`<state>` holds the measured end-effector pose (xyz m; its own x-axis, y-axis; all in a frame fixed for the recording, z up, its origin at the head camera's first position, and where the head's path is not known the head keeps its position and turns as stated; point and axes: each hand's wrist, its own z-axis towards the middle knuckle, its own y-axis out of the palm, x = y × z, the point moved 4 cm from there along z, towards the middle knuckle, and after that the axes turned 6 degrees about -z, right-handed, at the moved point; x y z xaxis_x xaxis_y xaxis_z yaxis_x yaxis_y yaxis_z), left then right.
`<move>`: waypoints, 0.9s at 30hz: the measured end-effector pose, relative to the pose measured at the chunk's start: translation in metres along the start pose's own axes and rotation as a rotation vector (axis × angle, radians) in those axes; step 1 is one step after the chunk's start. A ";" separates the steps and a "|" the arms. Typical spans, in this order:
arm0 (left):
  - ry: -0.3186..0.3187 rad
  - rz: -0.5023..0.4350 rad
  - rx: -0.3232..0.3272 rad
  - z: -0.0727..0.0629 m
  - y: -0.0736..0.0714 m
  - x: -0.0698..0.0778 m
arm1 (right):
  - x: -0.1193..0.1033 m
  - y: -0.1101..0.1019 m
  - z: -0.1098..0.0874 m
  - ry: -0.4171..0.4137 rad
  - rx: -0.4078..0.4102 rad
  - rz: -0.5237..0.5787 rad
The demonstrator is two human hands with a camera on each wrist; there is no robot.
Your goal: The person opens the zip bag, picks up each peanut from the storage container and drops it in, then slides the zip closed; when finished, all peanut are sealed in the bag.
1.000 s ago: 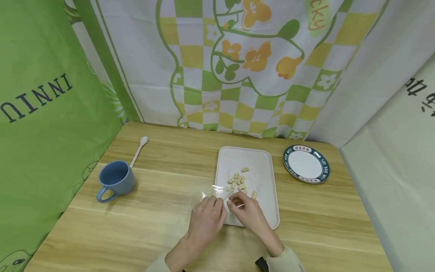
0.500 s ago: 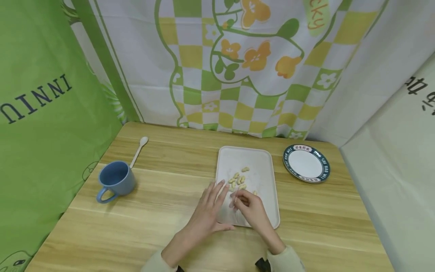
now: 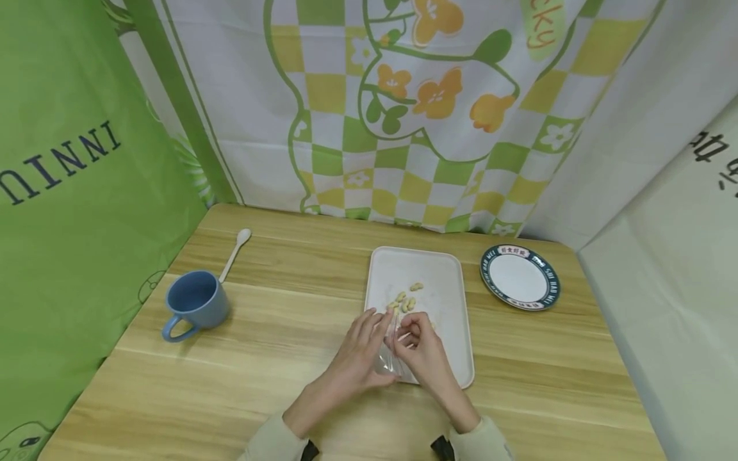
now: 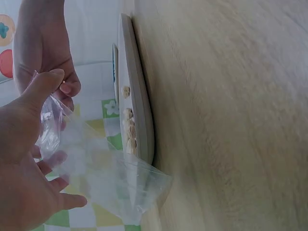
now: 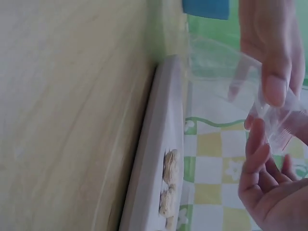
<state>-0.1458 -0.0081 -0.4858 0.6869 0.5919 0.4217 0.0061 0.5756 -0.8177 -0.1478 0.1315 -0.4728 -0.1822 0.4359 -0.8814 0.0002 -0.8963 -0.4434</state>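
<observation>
A clear plastic bag (image 4: pixel 101 168) hangs between my two hands, over the near end of a white tray (image 3: pixel 426 259). My right hand (image 3: pixel 422 349) curls its fingers and pinches the bag's upper edge. My left hand (image 3: pixel 354 352) has its fingers straight and its thumb (image 4: pixel 45 84) spread from them. That thumb lies at the bag's edge, with the other left fingers behind the see-through film. Several unshelled peanuts (image 3: pixel 408 303) lie on the tray just beyond my fingertips; some are hidden by the hands. No peanut shows inside the bag.
A blue mug (image 3: pixel 198 301) stands on the left of the wooden table (image 3: pixel 277 365), with a white spoon (image 3: pixel 233 256) behind it. A green-rimmed plate (image 3: pixel 519 278) lies right of the tray. Printed cloths (image 3: pixel 403 160) hang along the table's back and sides.
My left hand let go of the bag and straightened its fingers, then shifted toward the right hand. The bag moved from left of the tray to over its near end.
</observation>
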 end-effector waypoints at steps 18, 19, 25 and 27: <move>0.021 -0.039 0.033 0.000 -0.003 -0.001 | 0.002 0.008 -0.001 -0.171 -0.080 -0.133; 0.020 -0.041 0.024 0.000 -0.003 -0.001 | 0.002 0.008 -0.001 -0.167 -0.090 -0.131; 0.022 -0.004 -0.007 0.000 -0.009 -0.005 | -0.001 0.010 -0.003 -0.133 -0.171 -0.147; 0.030 0.020 -0.002 0.000 -0.009 -0.007 | -0.002 0.010 -0.003 -0.135 -0.198 -0.145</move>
<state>-0.1506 -0.0173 -0.4808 0.7081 0.5863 0.3935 -0.0068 0.5628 -0.8265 -0.1448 0.1217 -0.4764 -0.3233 0.5318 -0.7827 0.1541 -0.7865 -0.5980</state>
